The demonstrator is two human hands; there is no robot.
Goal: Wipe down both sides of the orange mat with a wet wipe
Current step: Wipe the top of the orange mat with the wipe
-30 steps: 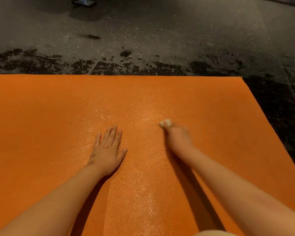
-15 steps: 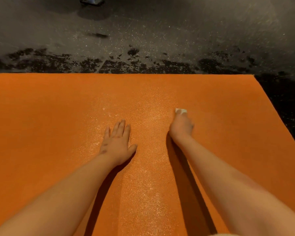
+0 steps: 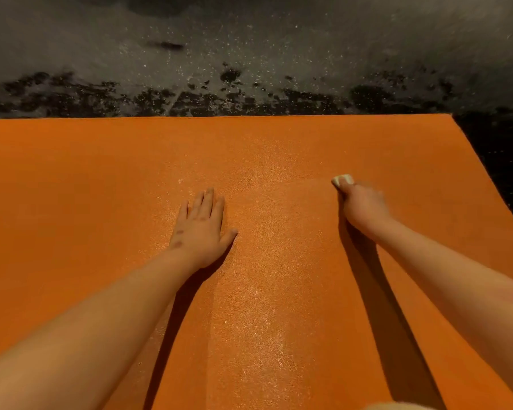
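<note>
Seen from the head camera, a dark speckled floor (image 3: 249, 39) with black blotches lies beyond the far edge and right side of the orange mat (image 3: 71, 187). The mat lies flat, filling most of the view, its grainy surface glinting down the middle. The left hand (image 3: 200, 232) rests flat on it, fingers straight. The right hand (image 3: 363, 210), nearer the right edge, grips a pale wet wipe (image 3: 342, 180) against the mat. The wipe looks bunched, though the hand hides most of it.
</note>
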